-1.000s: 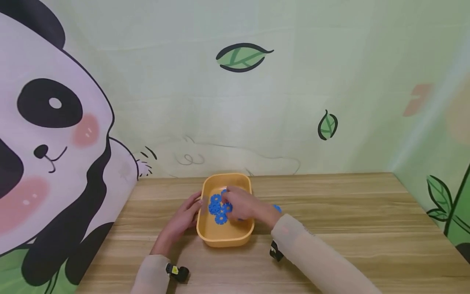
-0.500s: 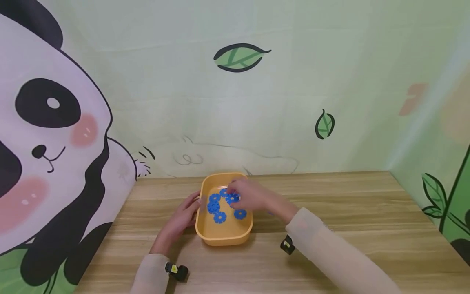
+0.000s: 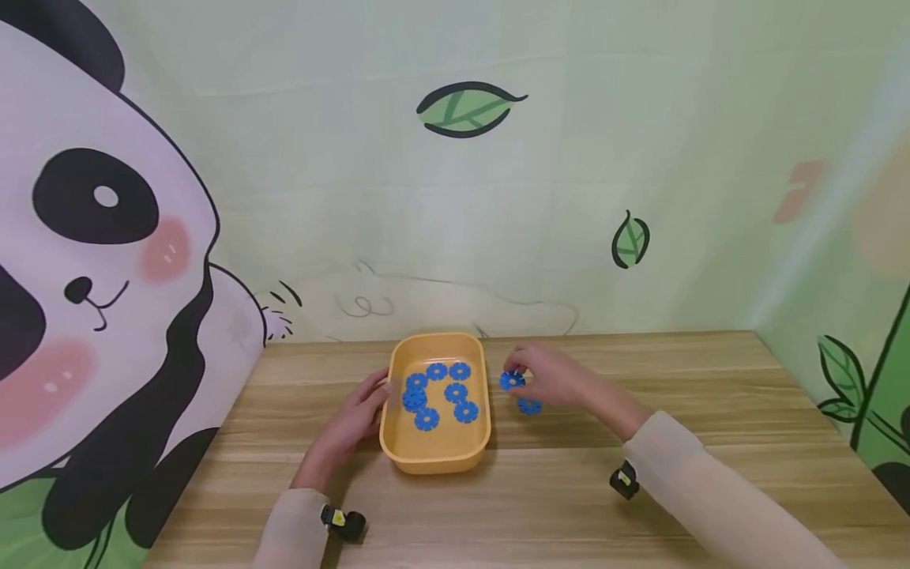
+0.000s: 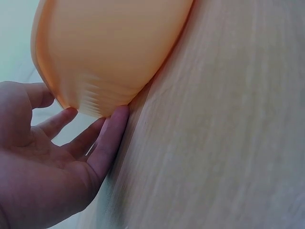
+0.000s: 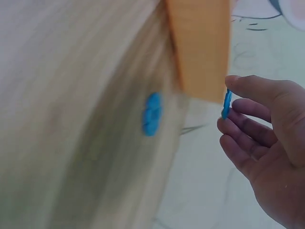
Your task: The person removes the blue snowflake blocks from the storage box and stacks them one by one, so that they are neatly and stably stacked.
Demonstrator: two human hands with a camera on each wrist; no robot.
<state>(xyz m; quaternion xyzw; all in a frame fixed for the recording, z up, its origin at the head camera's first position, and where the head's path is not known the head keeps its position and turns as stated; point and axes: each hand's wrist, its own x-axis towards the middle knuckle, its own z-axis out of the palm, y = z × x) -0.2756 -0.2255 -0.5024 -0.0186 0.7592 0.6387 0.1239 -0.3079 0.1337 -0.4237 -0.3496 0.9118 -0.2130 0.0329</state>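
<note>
A yellow-orange plastic tray [image 3: 435, 454] with raised walls stands on the table, several blue notched discs [image 3: 426, 419] lying flat in it. My left hand [image 3: 354, 415] rests against the tray's left side; in the left wrist view, the fingertips [image 4: 70, 112] touch its outer wall. Right of the tray, my right hand [image 3: 554, 378] pinches one blue notched disc [image 3: 511, 382] between thumb and fingers, held up off the table as the right wrist view shows. Another blue notched disc [image 3: 529, 406] lies on the table below that hand.
The wood-grain table [image 3: 455, 514] runs back to a pale green wall cloth [image 3: 540, 174] printed with leaves and a large panda. Each wrist wears a small black camera [image 3: 625, 480].
My right hand has moved from inside the tray to the table on its right, now with a blue disc pinched in it. The left hand has stayed at the tray.
</note>
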